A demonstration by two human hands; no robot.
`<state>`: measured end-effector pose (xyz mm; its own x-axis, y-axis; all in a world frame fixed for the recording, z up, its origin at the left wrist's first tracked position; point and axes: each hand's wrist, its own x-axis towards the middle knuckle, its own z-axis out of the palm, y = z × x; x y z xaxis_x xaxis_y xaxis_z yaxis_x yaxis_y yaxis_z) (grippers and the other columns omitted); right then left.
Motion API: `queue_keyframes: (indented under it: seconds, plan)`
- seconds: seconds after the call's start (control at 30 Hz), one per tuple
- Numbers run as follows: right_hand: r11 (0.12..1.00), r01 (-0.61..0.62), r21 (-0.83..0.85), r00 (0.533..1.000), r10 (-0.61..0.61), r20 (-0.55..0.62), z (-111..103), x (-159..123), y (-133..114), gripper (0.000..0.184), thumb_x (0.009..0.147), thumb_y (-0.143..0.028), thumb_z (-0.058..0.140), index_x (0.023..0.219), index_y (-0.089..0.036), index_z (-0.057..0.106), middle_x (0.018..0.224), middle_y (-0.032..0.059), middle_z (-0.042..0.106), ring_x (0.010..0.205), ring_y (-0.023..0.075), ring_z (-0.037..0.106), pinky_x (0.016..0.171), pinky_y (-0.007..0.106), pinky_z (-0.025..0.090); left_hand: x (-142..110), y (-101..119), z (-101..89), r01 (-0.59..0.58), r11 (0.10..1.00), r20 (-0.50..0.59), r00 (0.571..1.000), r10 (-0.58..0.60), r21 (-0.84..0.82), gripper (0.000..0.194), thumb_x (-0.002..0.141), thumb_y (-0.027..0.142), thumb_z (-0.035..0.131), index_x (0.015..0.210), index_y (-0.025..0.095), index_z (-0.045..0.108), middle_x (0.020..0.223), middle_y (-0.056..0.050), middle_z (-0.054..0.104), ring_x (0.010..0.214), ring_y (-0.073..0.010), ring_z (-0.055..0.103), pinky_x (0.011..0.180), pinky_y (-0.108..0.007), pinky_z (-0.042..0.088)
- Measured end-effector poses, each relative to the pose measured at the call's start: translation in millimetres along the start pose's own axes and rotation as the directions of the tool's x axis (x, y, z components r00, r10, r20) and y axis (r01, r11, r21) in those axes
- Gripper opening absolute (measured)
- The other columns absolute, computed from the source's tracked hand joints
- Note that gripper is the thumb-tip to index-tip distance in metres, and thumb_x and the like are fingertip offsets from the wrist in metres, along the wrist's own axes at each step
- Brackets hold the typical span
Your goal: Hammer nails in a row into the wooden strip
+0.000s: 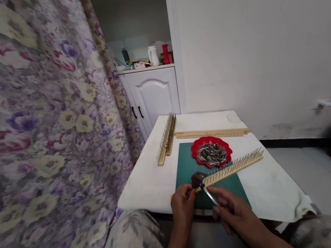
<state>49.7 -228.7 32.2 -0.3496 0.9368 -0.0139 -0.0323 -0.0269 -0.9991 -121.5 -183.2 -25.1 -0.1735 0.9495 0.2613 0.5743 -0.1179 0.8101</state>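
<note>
My right hand (232,209) is closed round the handle of a hammer (209,195), whose dark head is over the near end of a wooden strip (234,168). Several nails stand upright in rows along this strip, which lies slantwise on a green mat (184,164). At the strip's near end my left hand (183,204) is pinched, thumb against fingers, right beside the hammer head. Whatever sits between those fingertips is too small and covered to make out. Just beyond the strip is a red scalloped bowl (194,153) full of loose nails (212,153).
Two nail-studded strips (165,141) lie at the left of the white-covered table (149,184). Plain wooden strips (213,133) lie across its far part. A flowered curtain (46,137) hangs close on the left. Behind stands a white cabinet (155,94); a wall (250,45) rises on the right.
</note>
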Motion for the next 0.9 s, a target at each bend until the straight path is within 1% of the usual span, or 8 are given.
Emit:
queue_keyframes:
  seconds: [0.1,0.2,0.33,0.4,0.53,0.63,0.73,0.9]
  plan:
    - [0.999,0.019,0.041,0.999,-0.017,-0.043,-13,-1,-3,0.040,0.085,-0.034,0.056,0.123,-0.021,0.050,0.066,-0.0041,0.060,0.035,0.0065,0.042,0.037,0.019,0.031,1,0,-3.2,-0.022,1.000,0.039,0.999,0.022,-0.022,0.014,0.079,0.024,0.051,0.075,0.019,0.063,0.072,0.000,0.063,0.066,-0.0133,0.057,0.061,-0.021,0.040]
    - [0.995,0.052,0.080,0.988,-0.040,-0.147,-37,3,-5,0.044,0.085,-0.037,0.059,0.124,-0.021,0.049,0.067,-0.0031,0.059,0.036,0.0068,0.042,0.036,0.019,0.029,1,-2,-10.9,-0.053,0.999,0.078,0.996,0.053,-0.009,0.015,0.081,0.026,0.049,0.078,0.019,0.063,0.074,-0.001,0.063,0.069,-0.0146,0.058,0.064,-0.022,0.041]
    - [0.986,0.150,0.071,0.938,-0.119,-0.326,-74,11,0,0.053,0.083,-0.038,0.063,0.129,-0.017,0.047,0.068,0.0000,0.062,0.041,0.0094,0.044,0.038,0.021,0.033,6,1,-27.1,-0.038,0.999,0.105,0.994,0.040,-0.012,0.017,0.082,0.029,0.049,0.082,0.019,0.063,0.074,-0.002,0.063,0.069,-0.0155,0.058,0.063,-0.023,0.042]
    - [0.980,0.179,0.086,0.904,-0.130,-0.408,-88,13,4,0.056,0.080,-0.039,0.066,0.128,-0.016,0.049,0.066,0.0002,0.063,0.041,0.0099,0.044,0.038,0.022,0.035,15,6,-35.4,-0.022,1.000,0.093,0.995,0.022,0.004,0.018,0.082,0.031,0.049,0.083,0.019,0.063,0.073,-0.001,0.063,0.068,-0.0156,0.058,0.063,-0.023,0.042]
    - [0.974,0.180,0.141,0.892,-0.102,-0.440,-101,10,10,0.056,0.078,-0.040,0.068,0.126,-0.016,0.050,0.066,0.0006,0.063,0.040,0.0102,0.044,0.037,0.022,0.036,48,28,-43.3,-0.107,0.989,0.124,0.988,0.094,0.098,0.017,0.081,0.028,0.048,0.082,0.020,0.063,0.076,-0.001,0.064,0.071,-0.0155,0.057,0.065,-0.024,0.041]
    - [0.970,0.177,0.168,0.890,-0.085,-0.448,-103,9,9,0.056,0.077,-0.041,0.069,0.125,-0.017,0.051,0.066,0.0006,0.064,0.039,0.0100,0.044,0.037,0.022,0.035,80,49,-33.9,-0.242,0.957,0.255,0.947,0.197,0.159,0.014,0.078,0.022,0.050,0.078,0.020,0.064,0.077,-0.002,0.064,0.073,-0.0160,0.058,0.066,-0.024,0.041]
    - [0.968,0.177,0.180,0.894,-0.081,-0.441,-101,8,8,0.054,0.078,-0.041,0.068,0.124,-0.017,0.051,0.066,0.0007,0.064,0.039,0.0093,0.044,0.036,0.021,0.034,109,66,-11.2,-0.385,0.908,0.383,0.873,0.301,0.164,0.015,0.074,0.016,0.051,0.076,0.020,0.066,0.078,-0.002,0.066,0.074,-0.0160,0.058,0.068,-0.024,0.040]
    - [0.965,0.178,0.191,0.893,-0.077,-0.442,-101,9,8,0.051,0.079,-0.042,0.068,0.121,-0.018,0.052,0.064,-0.0013,0.062,0.037,0.0084,0.042,0.035,0.020,0.034,146,73,31.7,-0.500,0.838,0.566,0.764,0.309,0.218,0.019,0.070,0.010,0.053,0.073,0.020,0.068,0.078,-0.004,0.067,0.077,-0.0183,0.059,0.069,-0.024,0.039]
